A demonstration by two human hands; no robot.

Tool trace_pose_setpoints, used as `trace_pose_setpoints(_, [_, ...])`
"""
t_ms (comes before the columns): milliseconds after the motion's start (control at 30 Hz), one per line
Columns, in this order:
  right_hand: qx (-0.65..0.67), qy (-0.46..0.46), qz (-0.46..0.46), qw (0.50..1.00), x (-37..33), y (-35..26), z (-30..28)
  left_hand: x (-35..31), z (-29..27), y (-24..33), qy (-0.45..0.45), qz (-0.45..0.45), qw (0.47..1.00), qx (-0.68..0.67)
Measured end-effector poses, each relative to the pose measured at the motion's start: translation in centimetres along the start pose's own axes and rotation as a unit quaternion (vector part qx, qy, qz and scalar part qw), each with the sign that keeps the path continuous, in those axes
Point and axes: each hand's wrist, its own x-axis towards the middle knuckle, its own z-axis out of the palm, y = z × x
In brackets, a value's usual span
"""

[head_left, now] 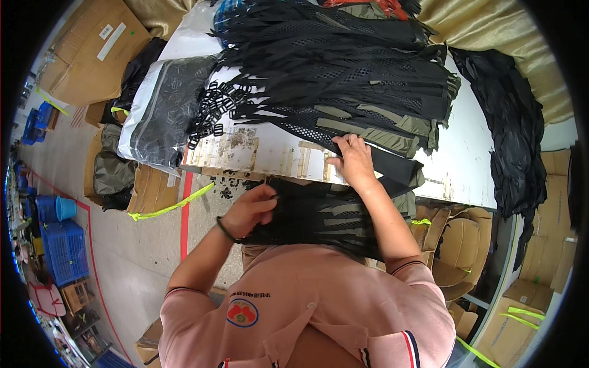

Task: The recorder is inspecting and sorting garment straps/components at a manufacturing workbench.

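My right hand point(354, 162) lies at the near edge of the white table, fingers bent over a black fabric strip point(396, 168) with a mesh part, its thumb a little apart. Lower and to the left, my left hand point(250, 210) is closed with curled fingers beside dark strips point(319, 211) across my lap. Whatever is in those fingers is too small or hidden to make out. Beyond my right hand spreads a thick pile of black and olive strips point(350, 73). Loose black plastic buckles point(215, 110) lie left of the pile.
A clear plastic bag of black buckles point(172, 107) sits at the table's left end. More black fabric point(506, 122) hangs over the right side. Cardboard boxes point(92, 52) stand at the left, another open carton point(463, 245) under the table. Blue crates point(64, 250) line the far left floor.
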Motion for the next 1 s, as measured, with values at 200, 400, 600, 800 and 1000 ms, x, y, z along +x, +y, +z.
trace_pose_setpoints(200, [-0.067, -0.004, -0.089, 0.994, -2.1, 1.1, 0.5, 0.2, -0.4, 1.9, 0.139, 0.196, 0.791, 0.563])
trace_pose_setpoints(400, [-0.009, -0.024, -0.131, 0.991, -1.6, 1.5, -1.0, 6.3, 2.0, 3.3, 0.091, 0.428, 0.518, 0.735])
trace_pose_setpoints(600, [0.106, -0.154, -0.085, 0.979, -1.2, 3.0, -5.8, 10.0, -0.4, 3.9, 0.072, 0.329, 0.474, 0.814])
trace_pose_setpoints(800, [0.036, -0.348, 0.051, 0.936, -1.1, 5.2, -6.1, 6.3, 0.4, 6.3, -0.037, 0.05, 0.804, 0.592])
trace_pose_setpoints(1000, [0.241, -0.072, -0.129, 0.959, 0.6, -3.4, -2.9, 6.6, 1.4, 6.1, -0.062, -0.036, 0.862, 0.502])
